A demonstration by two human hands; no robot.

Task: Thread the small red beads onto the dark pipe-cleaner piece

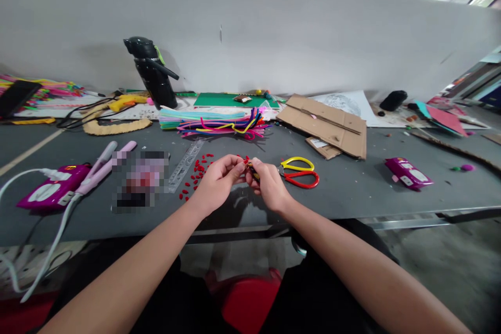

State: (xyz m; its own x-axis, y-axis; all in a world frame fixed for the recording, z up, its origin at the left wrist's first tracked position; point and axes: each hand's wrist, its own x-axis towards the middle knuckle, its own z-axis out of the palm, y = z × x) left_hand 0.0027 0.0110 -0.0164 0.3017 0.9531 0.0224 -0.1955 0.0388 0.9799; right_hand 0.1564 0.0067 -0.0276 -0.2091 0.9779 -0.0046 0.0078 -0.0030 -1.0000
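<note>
Many red bits (pixel 201 168) are scattered beside the left hand (pixel 224 176), its fingers pinched narrow on a small red piece (pixel 246 160) held close to the right hand (pixel 268 181), whose exact grip cannot be told, near scissors (pixel 301 171); if pinched too loosely, the piece could be dropped.

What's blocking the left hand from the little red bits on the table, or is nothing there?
Nothing I can see. The red bits lie right beside the left hand, and the ruler is beyond them.
</note>
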